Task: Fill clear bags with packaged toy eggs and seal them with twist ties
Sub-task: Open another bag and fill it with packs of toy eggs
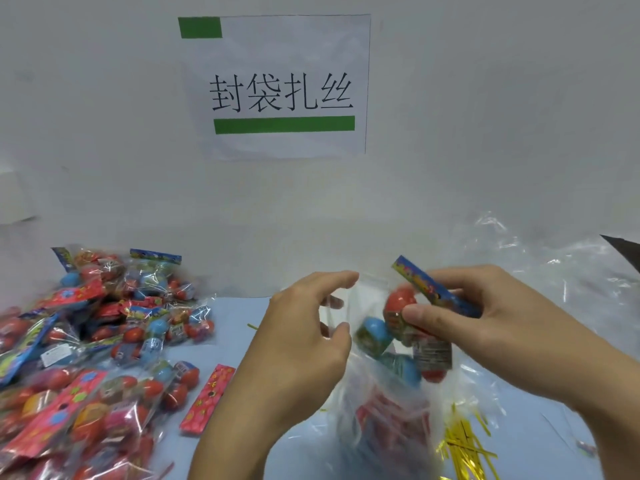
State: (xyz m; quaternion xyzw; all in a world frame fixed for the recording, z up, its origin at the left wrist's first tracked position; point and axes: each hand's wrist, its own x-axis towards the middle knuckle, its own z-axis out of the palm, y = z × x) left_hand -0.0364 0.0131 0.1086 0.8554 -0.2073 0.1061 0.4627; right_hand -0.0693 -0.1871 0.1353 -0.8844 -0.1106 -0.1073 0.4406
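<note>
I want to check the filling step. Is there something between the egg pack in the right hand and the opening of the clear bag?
Nothing visible blocks it. The right hand holds the red and blue packaged toy eggs at the mouth of the clear plastic bag, whose edge the left hand pinches open.

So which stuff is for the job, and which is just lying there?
For the job:
- clear bag, left hand holds its mouth open
- egg pack, gripped by right hand
- pile of egg packs
- gold twist ties
- spare clear bags

Just lying about:
- paper sign on the wall
- dark thing at the right edge
</note>
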